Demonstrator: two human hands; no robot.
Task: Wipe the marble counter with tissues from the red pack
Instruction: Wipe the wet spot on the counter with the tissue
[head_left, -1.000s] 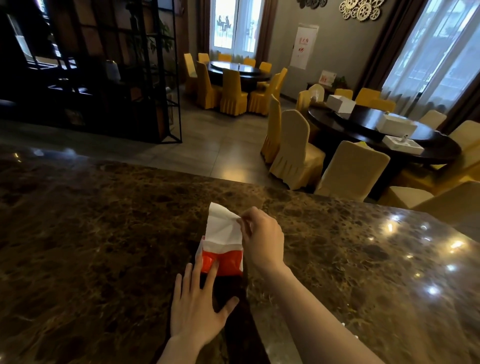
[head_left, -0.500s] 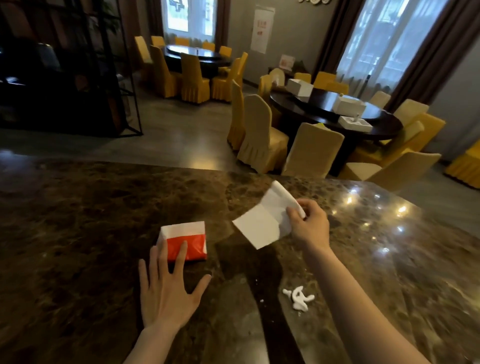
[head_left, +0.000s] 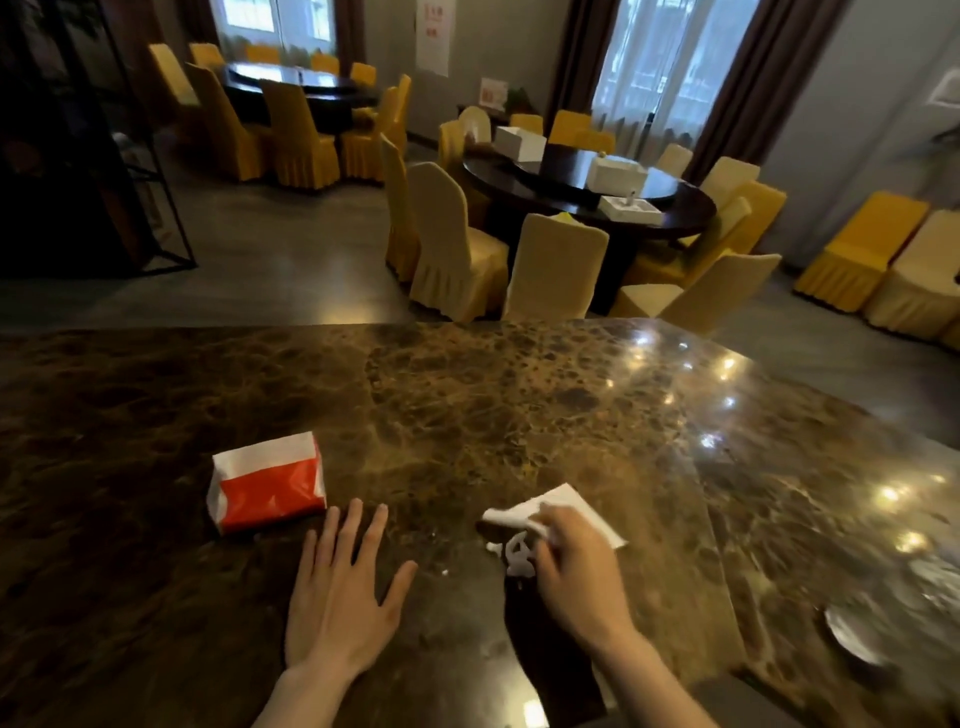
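Note:
The red and white tissue pack (head_left: 267, 488) lies on the brown marble counter (head_left: 493, 405), left of centre. My left hand (head_left: 345, 597) rests flat on the counter just right of the pack, fingers spread, holding nothing. My right hand (head_left: 576, 566) presses a white tissue (head_left: 563, 506) down on the counter. A small white smear (head_left: 511, 556) lies on the marble at the hand's left edge, partly under the tissue.
The counter's far edge runs across the middle of the view. Beyond it stand round dark dining tables (head_left: 587, 192) ringed with yellow-covered chairs (head_left: 452, 244). A shiny round patch (head_left: 852, 634) shows on the counter at the lower right.
My right hand pulled a tissue out of the pack, carried it right and lowered it onto the counter at the white smear. My left hand slid off the pack.

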